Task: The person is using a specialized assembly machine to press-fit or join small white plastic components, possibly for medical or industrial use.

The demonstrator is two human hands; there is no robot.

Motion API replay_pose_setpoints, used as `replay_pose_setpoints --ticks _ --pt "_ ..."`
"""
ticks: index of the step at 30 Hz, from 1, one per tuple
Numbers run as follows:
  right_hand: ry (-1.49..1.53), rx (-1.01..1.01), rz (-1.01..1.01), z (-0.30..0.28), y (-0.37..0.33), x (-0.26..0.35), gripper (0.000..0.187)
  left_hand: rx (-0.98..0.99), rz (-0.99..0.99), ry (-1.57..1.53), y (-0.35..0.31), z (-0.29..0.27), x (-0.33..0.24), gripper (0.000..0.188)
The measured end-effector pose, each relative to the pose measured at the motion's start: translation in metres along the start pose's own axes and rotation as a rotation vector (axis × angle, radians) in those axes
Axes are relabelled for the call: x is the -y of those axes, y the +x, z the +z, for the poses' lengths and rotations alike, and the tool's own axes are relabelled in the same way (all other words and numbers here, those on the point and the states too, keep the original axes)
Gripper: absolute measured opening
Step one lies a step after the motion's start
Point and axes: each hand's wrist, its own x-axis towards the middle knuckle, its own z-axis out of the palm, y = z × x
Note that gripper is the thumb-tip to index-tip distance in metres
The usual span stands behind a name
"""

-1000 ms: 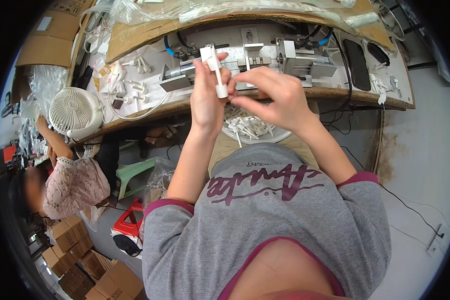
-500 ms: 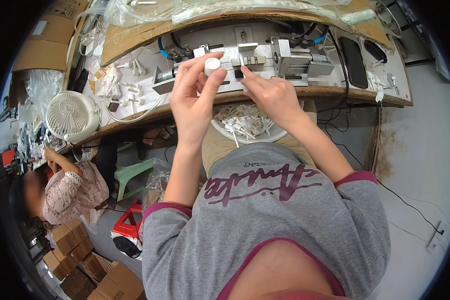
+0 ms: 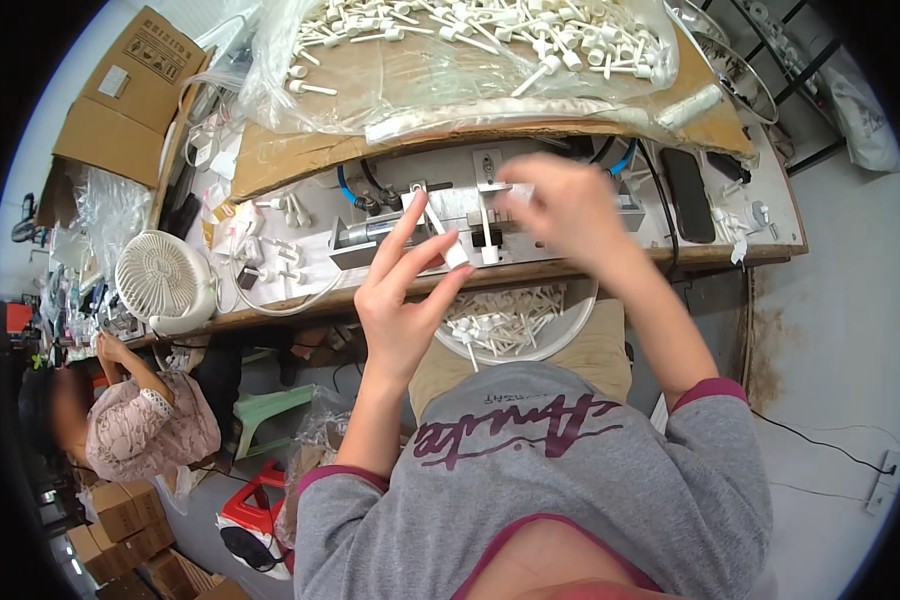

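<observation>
My left hand point(image 3: 398, 295) pinches a white plastic stem with a round cap point(image 3: 455, 254) between its fingers, in front of the metal fixture point(image 3: 460, 207). A similar white capped stem point(image 3: 489, 248) lies across the fixture, its cap toward me. My right hand point(image 3: 567, 212) is over the right part of the fixture, smeared by motion; whether its fingers hold anything is not visible. Below the bench edge, a white basin point(image 3: 540, 352) full of white capped stems point(image 3: 510, 318) rests at my lap.
Above the fixture, a cardboard shelf point(image 3: 390, 75) carries plastic film and many white capped stems point(image 3: 570, 40). A black phone point(image 3: 688, 195) lies at right. A white fan point(image 3: 166, 280) stands at left, by loose white parts point(image 3: 282, 255). A co-worker point(image 3: 145, 420) sits at lower left.
My view has tilted up, showing the stems on the shelf. My right hand has moved right, off the stem in the fixture. The left hand's piece has turned from cap-on to side-on.
</observation>
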Motion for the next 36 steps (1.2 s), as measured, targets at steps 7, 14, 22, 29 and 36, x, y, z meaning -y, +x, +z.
replay_pose_setpoints --ticks 7,14,22,29,36 --pt "-0.715 -0.354 -0.276 -0.039 0.124 -0.114 0.026 0.140 0.078 0.279 -0.019 0.029 0.023 0.030" --pt "-0.802 0.450 0.197 -0.016 0.185 -0.126 0.081 0.293 0.165 0.587 -0.022 0.047 0.043 0.025" --pt "-0.410 0.372 0.122 0.004 0.184 -0.108 0.056 0.359 0.126 0.620 -0.009 0.046 0.040 0.024" --pt "-0.095 0.234 0.052 -0.012 0.176 -0.137 0.029 0.360 0.092 0.584 -0.010 0.048 0.042 0.022" --pt "0.260 0.070 0.160 -0.013 0.153 -0.121 0.028 0.327 0.096 0.578 -0.015 0.045 0.047 0.022"
